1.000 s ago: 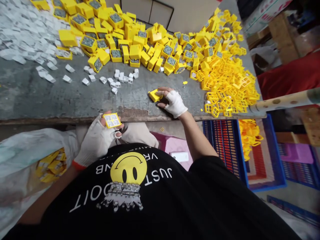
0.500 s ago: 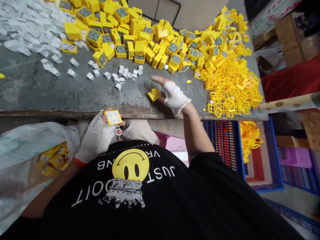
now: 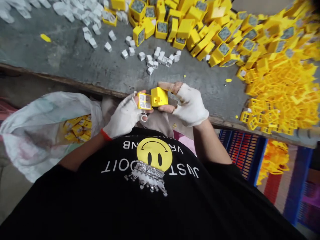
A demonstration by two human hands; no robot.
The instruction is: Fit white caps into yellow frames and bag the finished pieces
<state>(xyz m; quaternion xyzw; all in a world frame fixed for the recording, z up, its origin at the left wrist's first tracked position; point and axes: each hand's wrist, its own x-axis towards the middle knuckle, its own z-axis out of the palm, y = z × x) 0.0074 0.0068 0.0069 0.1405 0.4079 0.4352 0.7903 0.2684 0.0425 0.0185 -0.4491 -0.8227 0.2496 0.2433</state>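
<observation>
My left hand [image 3: 127, 111], in a white fingerless glove with a red cuff, grips a yellow frame [image 3: 144, 101] whose four panes are filled with white pieces. My right hand [image 3: 188, 103], gloved the same way, pinches a hollow-looking yellow plastic case [image 3: 159, 96] between thumb and fingers. Frame and case are side by side, edges touching or nearly so, just in front of the table's front edge. Small white caps [image 3: 160, 59] lie loose on the table beyond my hands.
Yellow cases with grey inserts [image 3: 195, 23] are heaped at the back. Yellow window frames [image 3: 282, 96] pile up at the right, white pieces [image 3: 72, 11] at the back left. Below the table are a plastic bag [image 3: 50, 110] of yellow parts and a blue crate [image 3: 261, 160].
My right hand has picked up the yellow case from the table and brought it to the frame in my left hand. The camera view has turned and shifted.
</observation>
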